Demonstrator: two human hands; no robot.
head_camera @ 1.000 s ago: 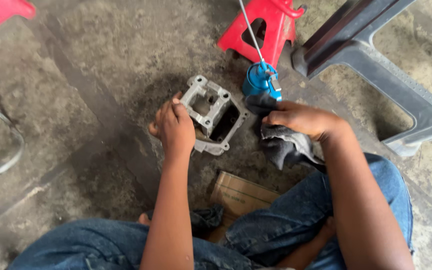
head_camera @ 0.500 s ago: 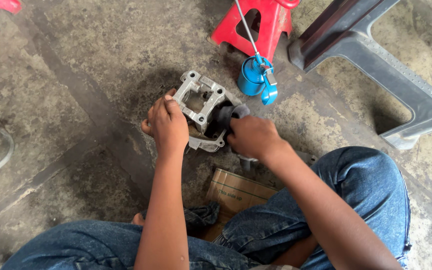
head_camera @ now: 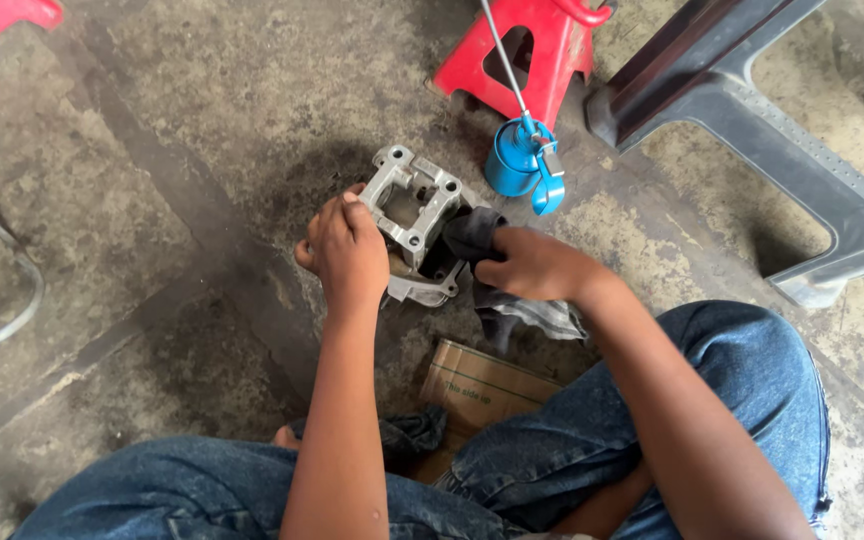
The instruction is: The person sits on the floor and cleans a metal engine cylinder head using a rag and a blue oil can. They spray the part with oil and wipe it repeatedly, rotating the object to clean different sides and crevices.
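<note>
Left hand (head_camera: pixel 349 252) grips grey metal engine casting (head_camera: pixel 414 215), steadying it on concrete floor (head_camera: pixel 172 150) | right hand (head_camera: pixel 532 266) closed on dark rag (head_camera: pixel 512 300), pressed to casting's right side; best kept firmly braced, rag folded into recesses | blue oil can (head_camera: pixel 514 160), red stand (head_camera: pixel 542 50), grey plastic chair (head_camera: pixel 752 130) toward floor's far edge | stained, gritty workshop concrete.

Bare forearms, no sleeves/gloves; blue denim jeans (head_camera: pixel 652 420) on both legs, faded at knees.
</note>
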